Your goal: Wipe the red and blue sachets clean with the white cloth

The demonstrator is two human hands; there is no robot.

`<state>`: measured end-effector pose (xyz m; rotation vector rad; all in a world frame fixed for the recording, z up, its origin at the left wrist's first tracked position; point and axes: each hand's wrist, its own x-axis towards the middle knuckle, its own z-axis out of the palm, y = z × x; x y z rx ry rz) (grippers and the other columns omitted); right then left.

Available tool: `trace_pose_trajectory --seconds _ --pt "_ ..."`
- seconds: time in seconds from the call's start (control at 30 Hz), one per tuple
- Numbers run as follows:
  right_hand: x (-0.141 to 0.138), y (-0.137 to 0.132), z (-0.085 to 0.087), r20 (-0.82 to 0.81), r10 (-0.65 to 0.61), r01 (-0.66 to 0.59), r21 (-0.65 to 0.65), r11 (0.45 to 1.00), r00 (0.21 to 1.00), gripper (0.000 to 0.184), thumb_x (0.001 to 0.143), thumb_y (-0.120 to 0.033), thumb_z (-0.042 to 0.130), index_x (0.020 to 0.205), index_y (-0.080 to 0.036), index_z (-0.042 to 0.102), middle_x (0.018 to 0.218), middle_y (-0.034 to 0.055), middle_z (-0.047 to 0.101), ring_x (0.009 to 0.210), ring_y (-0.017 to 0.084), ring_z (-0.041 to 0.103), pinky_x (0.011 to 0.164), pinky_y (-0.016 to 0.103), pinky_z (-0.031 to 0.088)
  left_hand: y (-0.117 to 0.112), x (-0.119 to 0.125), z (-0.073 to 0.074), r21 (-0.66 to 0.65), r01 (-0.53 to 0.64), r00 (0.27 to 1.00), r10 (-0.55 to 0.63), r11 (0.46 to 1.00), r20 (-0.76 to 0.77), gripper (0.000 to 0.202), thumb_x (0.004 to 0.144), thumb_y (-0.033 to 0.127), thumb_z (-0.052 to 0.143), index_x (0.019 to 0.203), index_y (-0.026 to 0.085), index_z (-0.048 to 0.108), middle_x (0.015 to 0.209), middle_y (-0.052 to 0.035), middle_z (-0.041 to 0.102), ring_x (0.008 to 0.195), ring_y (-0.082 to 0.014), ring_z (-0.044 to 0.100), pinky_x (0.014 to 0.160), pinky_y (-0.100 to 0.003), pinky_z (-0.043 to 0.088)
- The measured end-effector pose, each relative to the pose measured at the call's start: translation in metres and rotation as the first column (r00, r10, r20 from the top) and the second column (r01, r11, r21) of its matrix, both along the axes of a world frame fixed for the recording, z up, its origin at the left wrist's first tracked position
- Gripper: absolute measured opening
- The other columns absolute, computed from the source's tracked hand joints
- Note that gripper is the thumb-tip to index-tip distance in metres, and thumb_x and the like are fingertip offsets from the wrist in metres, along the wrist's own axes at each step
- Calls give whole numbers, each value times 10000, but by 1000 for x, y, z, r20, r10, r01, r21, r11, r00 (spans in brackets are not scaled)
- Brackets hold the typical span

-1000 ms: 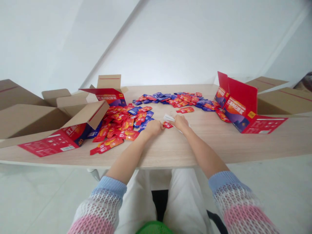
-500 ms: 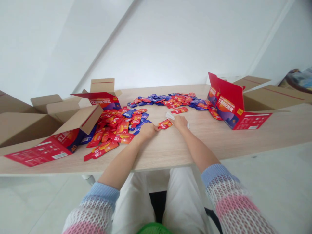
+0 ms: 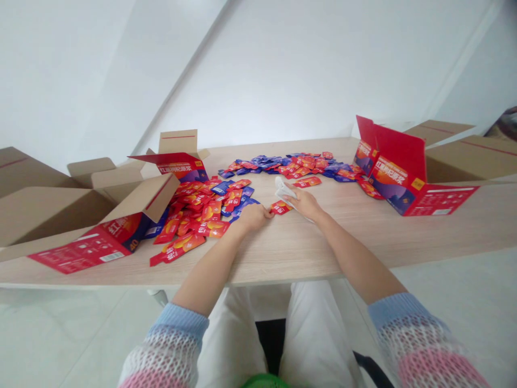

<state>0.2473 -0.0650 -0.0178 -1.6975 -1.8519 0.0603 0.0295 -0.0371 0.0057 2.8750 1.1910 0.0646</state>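
At the left of the table [image 3: 283, 250], an open carton [image 3: 84, 245] sits by the near edge, with a second carton [image 3: 183, 170] behind it towards the far edge and a heap of sachets [image 3: 194, 207] spilling beside both. At the table's middle, the left hand [image 3: 253, 216], fingers closed in a pinch, grips the left end of a red sachet [image 3: 280, 207], on or just above the surface between near and far edges; the right hand [image 3: 306, 205], half curled, clasps a folded white cloth [image 3: 284, 188] at the packet's other end. From here it looks like wiping, best done with the pinched end held firm, the cloth kept flat, and strokes running lightly outward. Beyond, a loose sachet [image 3: 307, 182] lies before a band of packets [image 3: 299, 161] along the far edge, reaching a red carton [image 3: 398, 186] on the right.
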Motion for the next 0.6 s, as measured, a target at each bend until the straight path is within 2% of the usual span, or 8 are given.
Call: trace_pose_trajectory --seconds 0.1,0.2,0.3,0.43,0.53,0.6 --pt "-16 2 -13 139 275 -260 -115 959 951 536 911 -528 443 1392 -292 454 1394 63 495 1333 276 380 1098 478 261 -4 0 6 -13 62 997 -63 998 -49 344 864 163 455 1050 244 733 1004 -74 725 903 -198 672 742 -228 466" --pt "-21 7 -20 202 362 -320 -212 923 910 507 918 -528 428 1376 -313 469 1408 54 477 1362 276 330 1118 523 187 -7 -1 10 -34 112 990 -115 993 -88 372 840 121 446 1031 259 733 989 -62 726 860 -192 673 710 -221 462" --pt "-16 14 -21 207 351 -302 -235 924 913 555 906 -558 430 1389 -286 454 1427 73 450 1376 266 305 1125 506 176 -4 -2 9 -42 112 985 -117 993 -130 414 846 120 435 1112 301 696 1032 -43 716 868 -186 670 703 -216 458" --pt "-5 24 -20 202 276 -222 -250 942 940 651 890 -630 383 1403 -234 439 1443 116 420 1376 269 305 1125 494 174 3 -1 5 -62 113 980 -121 992 -160 406 869 150 443 1172 319 654 1123 -20 689 939 -182 653 751 -206 449" --pt "3 28 -18 185 234 -171 -303 937 955 724 856 -691 372 1415 -234 428 1485 108 356 1385 292 277 1118 463 220 7 -1 3 -86 128 975 -141 988 -171 396 885 170 454 1217 309 619 1160 -18 675 984 -176 638 798 -195 435" --pt "8 29 -15 189 203 -129 -347 929 961 783 837 -730 340 1455 -250 355 1528 83 268 1410 305 198 1123 482 203 8 -1 3 -98 148 971 -163 984 -175 398 896 174 443 1239 295 605 1179 -28 665 1002 -180 634 825 -205 430"
